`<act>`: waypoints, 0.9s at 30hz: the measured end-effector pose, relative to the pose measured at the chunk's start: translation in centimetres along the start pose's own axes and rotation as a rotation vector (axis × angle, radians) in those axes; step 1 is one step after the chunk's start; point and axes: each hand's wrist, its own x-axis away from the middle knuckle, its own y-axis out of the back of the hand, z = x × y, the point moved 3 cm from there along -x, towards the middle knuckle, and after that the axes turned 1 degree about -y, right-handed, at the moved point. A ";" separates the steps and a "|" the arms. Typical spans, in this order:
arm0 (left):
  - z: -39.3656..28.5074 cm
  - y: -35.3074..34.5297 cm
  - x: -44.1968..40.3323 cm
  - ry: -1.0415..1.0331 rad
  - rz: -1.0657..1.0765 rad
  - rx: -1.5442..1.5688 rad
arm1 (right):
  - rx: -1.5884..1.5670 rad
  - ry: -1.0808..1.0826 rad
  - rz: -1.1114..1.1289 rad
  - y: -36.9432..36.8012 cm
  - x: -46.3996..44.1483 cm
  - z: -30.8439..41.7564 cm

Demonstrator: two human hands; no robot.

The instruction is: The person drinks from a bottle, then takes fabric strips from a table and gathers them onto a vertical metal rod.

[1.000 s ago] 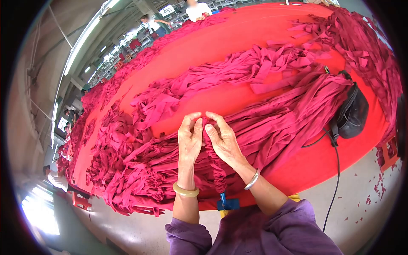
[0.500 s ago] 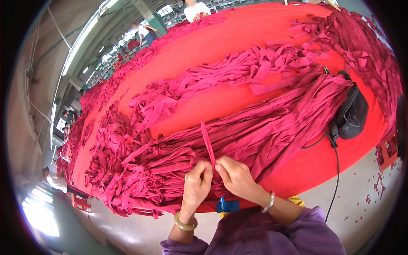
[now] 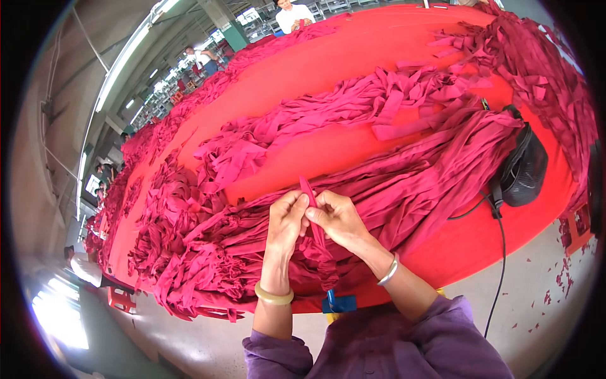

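My left hand (image 3: 287, 221) and my right hand (image 3: 334, 218) meet over the near part of the table, both closed on a narrow crimson fabric strip (image 3: 320, 239). Its pointed end sticks up above my fingers. Below them the fabric is bunched down to a blue rod (image 3: 331, 295), which rises from a blue piece (image 3: 344, 304) at the table's front edge. Long crimson strips (image 3: 404, 183) lie in a pile behind and beside my hands.
More fabric piles (image 3: 353, 98) lie across the red table (image 3: 297, 66). A black bag (image 3: 527, 167) with a cable sits at the right. Red stools (image 3: 121, 299) stand by the table. A person in white (image 3: 293, 16) is at the far side; others are at the left.
My hands have moved up from low near the blue rod, where they were half a second ago. The fabric below them is now bunched. Far off, a person in the background has shifted.
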 end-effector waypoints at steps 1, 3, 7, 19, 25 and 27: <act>-0.2 -0.1 -0.4 -0.002 -0.036 0.027 | -0.095 -0.107 0.016 0.3 -0.2 -0.1; -0.4 -0.1 -1.3 -0.046 -0.076 0.030 | -0.264 -0.130 -0.044 0.4 -1.1 -0.3; -0.3 -0.3 -2.2 -0.165 -0.233 0.029 | -0.386 -0.055 -0.103 -0.3 -2.4 -1.3; -1.1 -0.8 0.0 -0.110 -0.171 -0.078 | -0.021 0.029 -0.087 0.0 1.4 -1.3; 1.2 0.8 -3.1 -0.082 -0.085 0.367 | 0.012 0.091 -0.139 -0.3 -0.5 -0.6; 1.8 0.7 -3.8 -0.113 -0.193 0.488 | 0.026 0.103 -0.147 -0.3 -1.2 -0.4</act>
